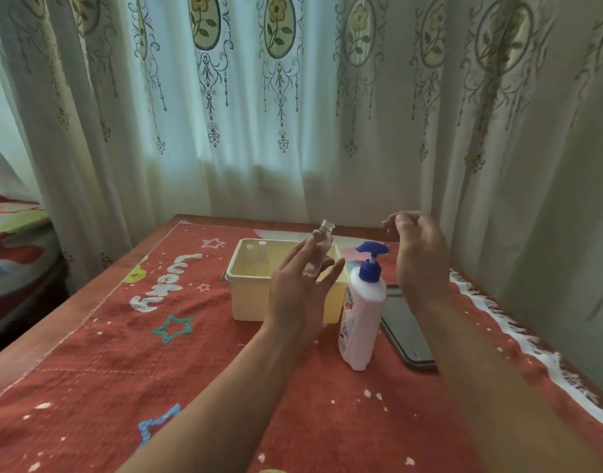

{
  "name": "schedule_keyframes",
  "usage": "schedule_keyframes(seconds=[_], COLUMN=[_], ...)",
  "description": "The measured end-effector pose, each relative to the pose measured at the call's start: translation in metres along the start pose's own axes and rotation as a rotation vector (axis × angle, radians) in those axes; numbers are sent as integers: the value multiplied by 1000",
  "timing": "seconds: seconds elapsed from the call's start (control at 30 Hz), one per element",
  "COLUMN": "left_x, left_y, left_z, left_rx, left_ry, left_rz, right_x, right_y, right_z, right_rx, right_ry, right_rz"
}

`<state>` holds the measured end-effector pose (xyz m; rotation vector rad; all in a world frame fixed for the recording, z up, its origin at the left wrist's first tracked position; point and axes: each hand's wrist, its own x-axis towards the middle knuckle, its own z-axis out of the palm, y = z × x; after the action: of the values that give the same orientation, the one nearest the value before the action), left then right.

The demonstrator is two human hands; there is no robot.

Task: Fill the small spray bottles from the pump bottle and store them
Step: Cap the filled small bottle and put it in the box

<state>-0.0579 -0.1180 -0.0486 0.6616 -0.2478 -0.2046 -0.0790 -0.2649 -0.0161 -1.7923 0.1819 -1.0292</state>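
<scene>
Left fingers [290,263]: nearly straight, set against the side of the small spray bottle [318,251], with the thumb opposing from the other side. The bottle is pinched, not wrapped, which leaves the neck free.
Left hand [298,295]: holds the bottle upright and off the surface, above the near wall of the tray [246,307]. The upright hold keeps the mouth level for filling.
Small spray bottle: clear, with the neck open and no sprayer fitted. Liquid level cannot be determined.
Right fingers [400,222]: loosely curled at the tips. Whether they pinch a small part, such as the removed sprayer, cannot be determined.
Right hand [421,257]: raised, just behind and above the blue pump head and not touching it. This position probably serves for pressing the pump.
Pump bottle [363,314]: white, standing upright on the cloth [129,370], just right of the tray. The spout points right, away from the held bottle. The spout or the bottle mouth probably needs realigning before dispensing.
Tray: cream, open-topped, behind the left hand. It probably serves as the storage container.
Capped bottles [255,255]: two, standing in the far left corner of the tray, apparently already stored.
Phone [407,331]: lies flat to the right of the pump bottle, within range of drips.
Stage estimate: the filling step for this bottle is pending; capping and storage remain.
</scene>
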Motion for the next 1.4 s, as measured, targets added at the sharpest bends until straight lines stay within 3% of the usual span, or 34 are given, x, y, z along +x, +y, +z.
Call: schedule_keyframes(seconds=[0.13, 0.43, 0.6, 0.77, 0.93, 1.1, 1.27, 1.4], left_x=[-10, -23, -30, -31, -32, -30, -28, -26], left_y=[8, 25, 36, 36, 31, 29, 27, 18], left_z=[-2, -57, -84, -103, -119, -134, -141, -149], left_rx=[-116, -116, 102, 340, 583, 730, 756, 893], left_ry=[-83, -117, -91, -26, 0, 22, 44, 33], left_rz=[-72, -109, -43, 59, 182, 231, 301, 283], right_x=[-21, -68, -95, -104, -110, -110, -110, -114], right_y=[-15, -10, 13, 56, 87, 91, 78, 64], right_z=[2, 23, 48, 75, 80, 75, 69, 64], right_rx=[-40, -72, -161, -347, -468, -411, -224, -30], right_ry=[81, -99, -314, -645, -712, -672, -381, -260], right_rz=[-238, -389, -367, -313, -304, -289, -220, -151])
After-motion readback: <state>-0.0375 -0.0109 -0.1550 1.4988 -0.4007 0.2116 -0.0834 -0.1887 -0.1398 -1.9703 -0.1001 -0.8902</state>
